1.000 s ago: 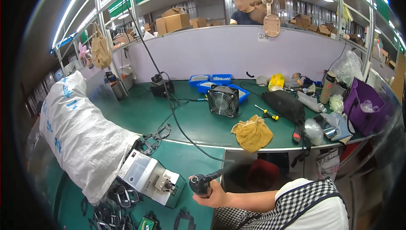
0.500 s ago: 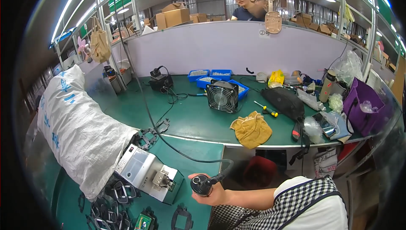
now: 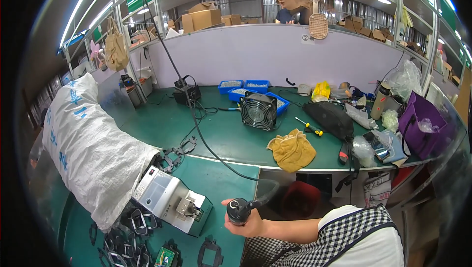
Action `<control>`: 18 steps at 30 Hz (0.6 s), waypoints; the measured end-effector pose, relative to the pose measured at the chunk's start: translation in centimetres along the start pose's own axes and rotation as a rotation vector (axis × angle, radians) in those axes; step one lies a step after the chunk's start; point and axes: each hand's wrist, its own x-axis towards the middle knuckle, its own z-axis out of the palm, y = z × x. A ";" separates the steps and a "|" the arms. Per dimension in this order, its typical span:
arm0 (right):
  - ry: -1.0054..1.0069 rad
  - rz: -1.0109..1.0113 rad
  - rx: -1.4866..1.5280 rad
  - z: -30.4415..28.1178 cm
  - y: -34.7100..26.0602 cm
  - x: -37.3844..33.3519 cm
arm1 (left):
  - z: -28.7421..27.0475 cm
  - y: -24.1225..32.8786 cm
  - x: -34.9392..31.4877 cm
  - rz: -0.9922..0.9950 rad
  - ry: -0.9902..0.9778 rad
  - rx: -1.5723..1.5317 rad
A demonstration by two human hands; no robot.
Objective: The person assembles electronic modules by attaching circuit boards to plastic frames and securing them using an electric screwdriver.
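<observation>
The right hand (image 3: 251,225) wraps its fingers around a black corded power tool (image 3: 238,212) near the edge of the green workbench (image 3: 227,184), beside a white-and-grey benchtop machine (image 3: 164,199); the left hand is out of view. Caution: the looping cable (image 3: 209,150) could snag if pulled sideways.

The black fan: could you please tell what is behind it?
Blue trays of pale pieces stand behind the fan; it partly covers the nearest tray, whose hidden portion cannot be seen.
</observation>
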 end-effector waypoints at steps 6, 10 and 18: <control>0.075 0.064 0.087 -0.1 -0.7 0.4 | 0.7 0.1 0.0 -0.093 0.053 0.014; 0.125 0.015 0.082 0.3 -0.8 0.4 | 1.4 -0.3 0.5 -0.131 0.090 0.057; 0.071 -0.008 -0.026 -0.2 -0.1 -0.2 | 2.5 0.3 1.3 -0.237 0.159 0.075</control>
